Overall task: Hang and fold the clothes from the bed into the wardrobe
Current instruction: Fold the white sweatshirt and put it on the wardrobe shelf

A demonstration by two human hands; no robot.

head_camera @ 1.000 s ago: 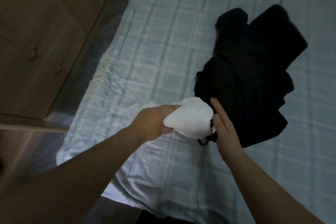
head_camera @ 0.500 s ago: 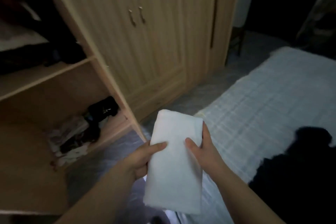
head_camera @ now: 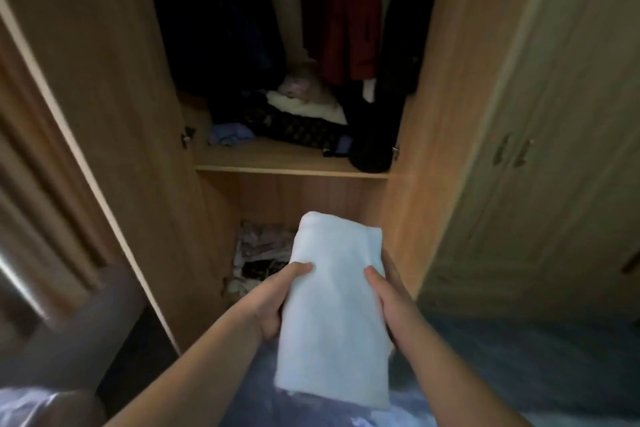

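Note:
A folded white cloth (head_camera: 334, 305) is held flat between both hands in front of the open wardrobe (head_camera: 408, 184). My left hand (head_camera: 277, 298) grips its left edge, thumb on top. My right hand (head_camera: 389, 295) grips its right edge the same way. The cloth's far end points at the lower compartment, below the wooden shelf (head_camera: 291, 168). The bed is out of view.
Dark and red garments (head_camera: 346, 10) hang above the shelf. Folded clothes (head_camera: 298, 118) and a black bag (head_camera: 369, 146) lie on the shelf. Crumpled patterned items (head_camera: 263, 250) fill the lower compartment. An open door (head_camera: 90, 114) stands left, closed doors (head_camera: 540, 149) right.
My view has swung from the bed to the wardrobe's open section. The white cloth, picked up off the bed, is now carried in both hands close to the lower compartment.

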